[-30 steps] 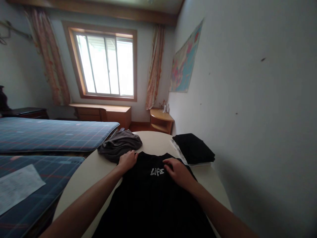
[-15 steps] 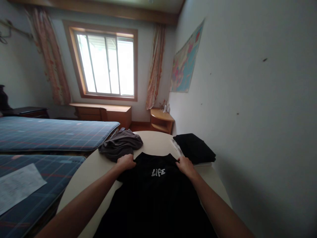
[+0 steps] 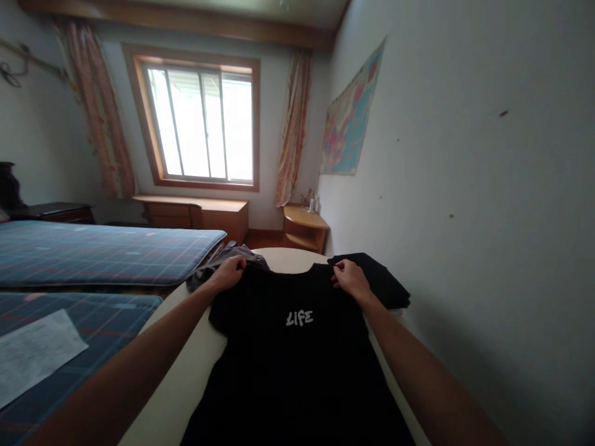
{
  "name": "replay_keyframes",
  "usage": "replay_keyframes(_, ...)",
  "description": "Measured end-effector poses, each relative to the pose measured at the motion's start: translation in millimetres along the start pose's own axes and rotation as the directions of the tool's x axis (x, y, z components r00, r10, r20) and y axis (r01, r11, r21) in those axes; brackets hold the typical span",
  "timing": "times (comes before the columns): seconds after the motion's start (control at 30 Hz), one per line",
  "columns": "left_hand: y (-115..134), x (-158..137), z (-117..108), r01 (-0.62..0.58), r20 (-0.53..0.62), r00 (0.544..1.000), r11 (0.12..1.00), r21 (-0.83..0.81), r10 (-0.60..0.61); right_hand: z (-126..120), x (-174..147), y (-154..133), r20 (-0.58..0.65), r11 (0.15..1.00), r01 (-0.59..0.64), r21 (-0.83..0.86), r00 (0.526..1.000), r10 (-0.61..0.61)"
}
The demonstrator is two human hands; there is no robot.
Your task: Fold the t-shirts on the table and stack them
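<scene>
The shirt [image 3: 297, 365] spans the table [image 3: 186, 365], its collar end now raised, hiding more of the grey cloth [image 3: 255, 257]; this seems to draw its top straighter. Left hand [image 3: 227, 274] and right hand [image 3: 351, 280] each pinch a shoulder.

The person's left hand [image 3: 229, 272] pinches one shoulder of a black T-shirt [image 3: 297, 378], the right hand [image 3: 352, 279] the other, white lettering [image 3: 299, 318] between and below them. Rumpled gray cloth [image 3: 253, 256] shows behind the left, folded black cloth [image 3: 385, 284] past the right, on a pale table [image 3: 181, 365].
</scene>
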State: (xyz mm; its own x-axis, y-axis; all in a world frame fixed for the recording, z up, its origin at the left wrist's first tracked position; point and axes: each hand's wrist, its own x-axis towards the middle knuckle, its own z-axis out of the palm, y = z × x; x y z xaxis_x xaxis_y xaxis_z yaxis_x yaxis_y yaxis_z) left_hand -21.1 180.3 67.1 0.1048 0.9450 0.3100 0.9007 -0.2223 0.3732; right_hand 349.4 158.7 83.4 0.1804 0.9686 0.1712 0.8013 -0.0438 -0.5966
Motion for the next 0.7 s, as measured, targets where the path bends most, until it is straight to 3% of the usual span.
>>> replay_keyframes(0.13, -4, 20, -8, 0.018, -0.094, 0.995, 1.0, 0.022, -0.016, 6, 23, -14, -0.058, 0.999, 0.038, 0.003, 0.998, -0.037)
replay_keyframes(0.27, -1, 21, 12, -0.01, -0.089, 0.996, 0.997, 0.073, 0.017, 33, 30, -15, -0.039, 0.992, 0.114, -0.052, 0.992, -0.116)
replay_keyframes(0.37, 2, 10, 34, -0.01, -0.007, 1.0, 0.982, 0.187, 0.011, 62, 18, -5, 0.085, 0.975, 0.198, -0.102, 0.978, -0.19)
replay_keyframes(0.47, 0, -4, 45, 0.062, 0.024, 0.997, 0.949, 0.309, -0.072, 88, -3, 10, 0.199, 0.957, 0.251, -0.148, 0.955, -0.22)
replay_keyframes(0.57, -7, -13, 42, 0.129, -0.005, 0.991, 0.939, 0.318, -0.134, 103, -23, 24, 0.246, 0.936, 0.256, -0.244, 0.949, -0.195)
replay_keyframes(0.7, -19, -15, 26, 0.137, -0.063, 0.99, 0.95, 0.28, -0.124, 109, -38, 37, 0.244, 0.872, 0.287, -0.396, 0.949, -0.201)
